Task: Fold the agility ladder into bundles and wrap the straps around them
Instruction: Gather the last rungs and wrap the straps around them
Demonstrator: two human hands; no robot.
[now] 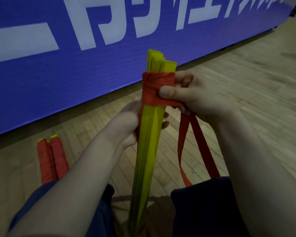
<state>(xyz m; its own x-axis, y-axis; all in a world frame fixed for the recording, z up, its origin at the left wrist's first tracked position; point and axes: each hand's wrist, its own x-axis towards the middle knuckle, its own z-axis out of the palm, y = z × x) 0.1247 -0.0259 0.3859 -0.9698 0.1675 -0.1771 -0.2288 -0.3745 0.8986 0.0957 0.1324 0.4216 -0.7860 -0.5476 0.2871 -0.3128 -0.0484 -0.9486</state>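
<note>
Wrapping the yellow bundle [149, 134], the red strap [152, 82] lies under right fingers [171, 93].

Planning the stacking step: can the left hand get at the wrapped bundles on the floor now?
Probably not yet: the left hand grips the yellow bundle; otherwise nothing blocks the wrapped bundles.

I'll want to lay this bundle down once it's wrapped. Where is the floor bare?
Widest bare wooden floor lies right of the right hand, in front of the blue banner. A smaller patch sits between the finished bundles and the left hand. Between the knees it is crowded: the yellow bundle and loose strap run down there.
</note>
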